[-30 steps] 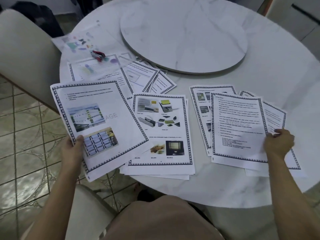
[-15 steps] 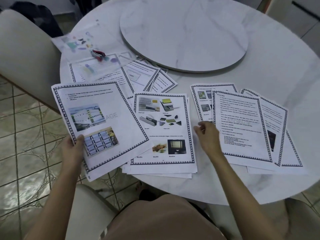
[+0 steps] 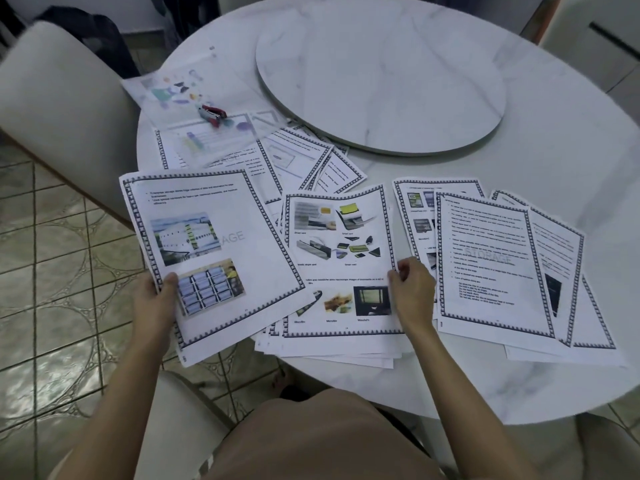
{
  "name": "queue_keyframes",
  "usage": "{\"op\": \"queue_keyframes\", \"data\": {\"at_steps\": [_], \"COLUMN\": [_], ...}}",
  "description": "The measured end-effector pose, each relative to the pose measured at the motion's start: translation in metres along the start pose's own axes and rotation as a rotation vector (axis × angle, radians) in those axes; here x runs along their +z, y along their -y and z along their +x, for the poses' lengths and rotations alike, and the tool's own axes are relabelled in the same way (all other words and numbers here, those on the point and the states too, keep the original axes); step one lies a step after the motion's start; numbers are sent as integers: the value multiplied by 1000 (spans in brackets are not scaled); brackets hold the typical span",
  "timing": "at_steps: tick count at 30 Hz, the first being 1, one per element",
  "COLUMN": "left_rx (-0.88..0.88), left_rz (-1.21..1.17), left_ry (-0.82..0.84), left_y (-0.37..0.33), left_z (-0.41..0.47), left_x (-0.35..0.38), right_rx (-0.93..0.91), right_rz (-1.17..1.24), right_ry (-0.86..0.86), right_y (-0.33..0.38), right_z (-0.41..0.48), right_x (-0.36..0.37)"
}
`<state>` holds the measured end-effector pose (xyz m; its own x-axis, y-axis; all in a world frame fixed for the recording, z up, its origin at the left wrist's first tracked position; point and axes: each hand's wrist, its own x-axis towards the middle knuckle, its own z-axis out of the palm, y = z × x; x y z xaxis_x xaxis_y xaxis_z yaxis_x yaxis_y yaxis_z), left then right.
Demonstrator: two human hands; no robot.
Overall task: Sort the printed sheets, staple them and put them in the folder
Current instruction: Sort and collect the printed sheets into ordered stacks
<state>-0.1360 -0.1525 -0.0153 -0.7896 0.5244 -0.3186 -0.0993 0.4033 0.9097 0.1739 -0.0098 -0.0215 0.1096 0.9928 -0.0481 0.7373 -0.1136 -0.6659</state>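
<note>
Midway through sorting, with printed sheets (image 3: 485,258) piled loosely on the bench (image 3: 571,161). Gripping one page (image 3: 214,237) in the left hand (image 3: 152,299), pinching the middle pile's top sheet (image 3: 341,258) with the right hand (image 3: 412,292). Yet to touch stapler (image 3: 213,115) or folder (image 3: 166,88), far left.

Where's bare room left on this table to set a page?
The round marble turntable is bare, as is the white marble tabletop right of it. The near edge is crowded with overlapping printed sheets; the red stapler lies on the clear folder at left.
</note>
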Motion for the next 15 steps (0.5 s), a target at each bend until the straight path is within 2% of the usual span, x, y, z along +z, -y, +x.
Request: {"op": "queue_keyframes", "data": {"at_steps": [6,12,15], "left_rx": [-23,-33,-54], "left_rz": [-5,18,23], "left_ry": [33,58,81], "left_y": [-4,-6,-2], "left_z": [-1,-4,-2], "left_x": [1,4,4], "right_rx": [47,159,214], "right_rz": [124,282,424], "right_ry": [-114,-311,-331], "right_y": [8,6,11], "right_z": [23,57,68], "right_x": [-35,-76,-80]}}
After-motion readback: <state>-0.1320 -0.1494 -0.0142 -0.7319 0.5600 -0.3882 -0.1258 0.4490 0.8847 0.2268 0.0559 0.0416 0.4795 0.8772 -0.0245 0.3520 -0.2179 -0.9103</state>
